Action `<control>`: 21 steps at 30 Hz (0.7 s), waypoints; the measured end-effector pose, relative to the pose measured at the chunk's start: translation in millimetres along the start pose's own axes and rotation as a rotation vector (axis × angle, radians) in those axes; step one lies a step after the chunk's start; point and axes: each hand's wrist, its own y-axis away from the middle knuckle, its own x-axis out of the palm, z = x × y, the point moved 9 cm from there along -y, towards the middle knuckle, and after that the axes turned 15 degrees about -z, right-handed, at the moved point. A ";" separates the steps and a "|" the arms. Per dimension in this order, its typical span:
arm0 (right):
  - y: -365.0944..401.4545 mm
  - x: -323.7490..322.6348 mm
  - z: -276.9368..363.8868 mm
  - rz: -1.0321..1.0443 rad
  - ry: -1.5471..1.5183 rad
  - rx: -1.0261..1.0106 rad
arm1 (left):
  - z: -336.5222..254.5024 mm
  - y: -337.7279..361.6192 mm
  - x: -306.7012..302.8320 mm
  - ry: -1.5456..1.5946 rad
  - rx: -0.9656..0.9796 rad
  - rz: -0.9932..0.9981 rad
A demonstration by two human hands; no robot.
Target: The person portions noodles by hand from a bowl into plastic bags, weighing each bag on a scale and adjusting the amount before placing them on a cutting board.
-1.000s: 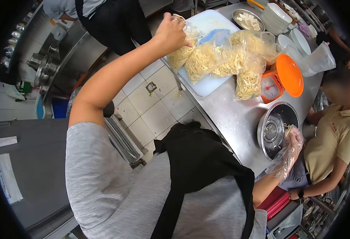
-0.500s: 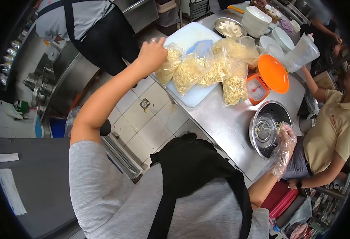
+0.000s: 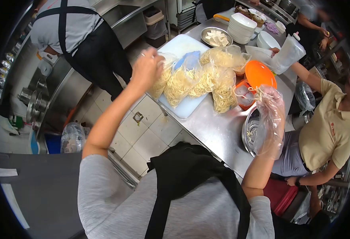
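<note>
My left hand (image 3: 147, 67), bare and with a ring, is closed at the top edge of the leftmost clear bag of noodles (image 3: 163, 81). More bags of pale noodles (image 3: 182, 87) lie beside it on a white cutting board (image 3: 181, 44). My right hand (image 3: 271, 104), in a clear plastic glove, pinches a few noodle strands (image 3: 250, 95) in front of an orange scale (image 3: 243, 104) with an orange plate (image 3: 260, 75) on top. Below that hand, a steel bowl (image 3: 248, 133) holds a few loose strands; my glove and forearm hide part of it.
A metal bowl of white cubes (image 3: 216, 38) and stacked white dishes (image 3: 242, 28) stand at the table's far end. On the right, a person in a beige shirt (image 3: 324, 129) reaches toward a clear plastic container (image 3: 288, 55). Another person (image 3: 71, 28) bends over a counter at upper left.
My right hand has risen from the steel bowl to the front of the scale, carrying noodle strands. My left hand has shifted slightly left as the view moved.
</note>
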 end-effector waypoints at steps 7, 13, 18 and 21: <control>13.2 7.1 -20.8 0.067 -0.086 0.091 | -12.0 47.9 65.6 0.089 -0.233 -0.078; 21.3 -69.6 -34.2 -0.144 0.033 0.078 | -15.7 7.0 -1.5 0.292 -0.247 -0.210; 33.1 -118.5 -35.4 -0.239 -0.008 0.048 | -9.8 -28.9 -7.4 -0.195 0.068 -0.144; 40.6 -137.2 -32.2 -0.255 -0.050 0.033 | -35.3 -14.2 -8.1 -0.238 0.394 -0.125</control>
